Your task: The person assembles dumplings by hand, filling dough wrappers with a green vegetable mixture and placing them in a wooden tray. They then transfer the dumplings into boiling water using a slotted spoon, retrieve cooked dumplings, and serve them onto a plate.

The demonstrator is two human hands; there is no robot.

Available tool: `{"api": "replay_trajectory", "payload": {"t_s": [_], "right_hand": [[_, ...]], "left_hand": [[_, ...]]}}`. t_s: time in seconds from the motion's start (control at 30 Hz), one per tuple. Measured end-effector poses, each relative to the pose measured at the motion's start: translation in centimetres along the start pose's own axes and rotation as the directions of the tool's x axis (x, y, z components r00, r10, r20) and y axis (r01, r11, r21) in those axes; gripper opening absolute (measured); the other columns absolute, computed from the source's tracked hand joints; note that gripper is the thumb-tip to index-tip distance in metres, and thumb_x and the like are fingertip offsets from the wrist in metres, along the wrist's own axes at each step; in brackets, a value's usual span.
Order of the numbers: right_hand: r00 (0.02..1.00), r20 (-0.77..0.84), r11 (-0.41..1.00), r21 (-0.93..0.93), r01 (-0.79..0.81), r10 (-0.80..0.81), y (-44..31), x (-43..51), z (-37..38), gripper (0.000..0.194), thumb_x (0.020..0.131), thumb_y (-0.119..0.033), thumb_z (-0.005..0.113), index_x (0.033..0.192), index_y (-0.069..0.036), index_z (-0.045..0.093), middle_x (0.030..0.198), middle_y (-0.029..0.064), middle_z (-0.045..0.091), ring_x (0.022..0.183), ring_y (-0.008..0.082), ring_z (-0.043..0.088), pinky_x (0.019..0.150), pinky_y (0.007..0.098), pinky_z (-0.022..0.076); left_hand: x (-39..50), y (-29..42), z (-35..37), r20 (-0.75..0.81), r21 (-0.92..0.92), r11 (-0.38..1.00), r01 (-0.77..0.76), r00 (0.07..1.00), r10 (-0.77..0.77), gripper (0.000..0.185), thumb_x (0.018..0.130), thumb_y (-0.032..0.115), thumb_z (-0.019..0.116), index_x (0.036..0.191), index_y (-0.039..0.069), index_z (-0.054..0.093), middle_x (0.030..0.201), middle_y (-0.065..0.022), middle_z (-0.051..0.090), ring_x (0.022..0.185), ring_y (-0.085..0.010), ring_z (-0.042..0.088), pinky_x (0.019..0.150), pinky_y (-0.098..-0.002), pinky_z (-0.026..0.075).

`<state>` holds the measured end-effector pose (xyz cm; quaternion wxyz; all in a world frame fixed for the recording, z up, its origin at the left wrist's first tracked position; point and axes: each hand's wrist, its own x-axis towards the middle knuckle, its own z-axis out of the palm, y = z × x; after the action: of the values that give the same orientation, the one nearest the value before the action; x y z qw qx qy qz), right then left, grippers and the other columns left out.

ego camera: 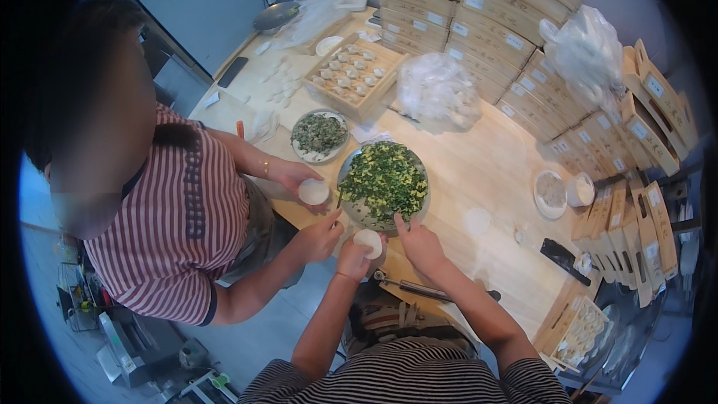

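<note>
My left hand (352, 259) holds a round dough wrapper (368, 243) at the table's front edge. To its right, my right hand (422, 246) reaches over the near rim of a large metal bowl, its fingers closed on a small utensil (388, 213) that is mostly hidden. Chopped greens with yellow bits, a filling (387, 177), are heaped in the bowl (422, 210). At the left a co-worker's hand (297, 177) carries another wrapper (313, 192). The co-worker's other hand (321, 235) grips a thin dark stick (339, 200) by the bowl.
Behind the bowl are a plate of darker filling (318, 136) and a wooden tray of dumplings (350, 76). Loose wrappers (280, 83) lie farther back. Stacked wooden boxes (493, 39) line the wall beside a clear plastic bag (437, 92). A dark rod (420, 290) lies under my right forearm.
</note>
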<state>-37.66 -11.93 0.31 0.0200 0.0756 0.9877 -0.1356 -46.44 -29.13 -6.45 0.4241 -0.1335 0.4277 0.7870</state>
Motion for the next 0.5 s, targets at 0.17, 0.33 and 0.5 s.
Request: {"api": "replay_trajectory", "payload": {"t_s": [0.17, 0.33, 0.5], "right_hand": [[0.998, 0.027, 0.994, 0.088, -0.059, 0.057, -0.3, -0.1, 0.3, 0.057, 0.085, -0.005, 0.055, 0.141, -0.008, 0.049, 0.095, 0.0184, 0.060, 0.077, 0.0350, 0.067, 0.067, 0.0422, 0.0565], [0.995, 0.044, 0.977, 0.191, -0.094, 0.087, 0.5, -0.4, 0.3, 0.057, 0.083, -0.001, 0.055, 0.139, -0.010, 0.051, 0.097, 0.0208, 0.061, 0.082, 0.0384, 0.066, 0.071, 0.0452, 0.0554], [0.995, 0.025, 0.894, 0.435, -0.102, 0.101, -0.6, -1.6, 0.9, 0.048, 0.092, -0.005, 0.054, 0.139, -0.014, 0.053, 0.098, 0.0229, 0.060, 0.083, 0.0411, 0.064, 0.072, 0.0469, 0.0527]], "left_hand": [[2.0, -0.3, 0.7, -0.057, -0.080, 0.993, -0.084, 0.995, 0.080, 0.055, 0.068, -0.019, 0.047, 0.123, -0.012, 0.052, 0.121, -0.0219, 0.061, 0.111, -0.0376, 0.062, 0.094, -0.0478, 0.054], [2.1, -0.2, 1.1, -0.064, -0.109, 0.991, -0.075, 0.996, 0.068, 0.061, 0.066, -0.021, 0.044, 0.126, -0.011, 0.050, 0.122, -0.0204, 0.061, 0.112, -0.0376, 0.062, 0.096, -0.0478, 0.054], [2.6, -0.6, 0.8, -0.080, -0.104, 0.990, -0.095, 0.993, 0.087, 0.064, 0.065, -0.021, 0.042, 0.127, -0.011, 0.049, 0.124, -0.0206, 0.059, 0.115, -0.0381, 0.060, 0.098, -0.0496, 0.053]]}}
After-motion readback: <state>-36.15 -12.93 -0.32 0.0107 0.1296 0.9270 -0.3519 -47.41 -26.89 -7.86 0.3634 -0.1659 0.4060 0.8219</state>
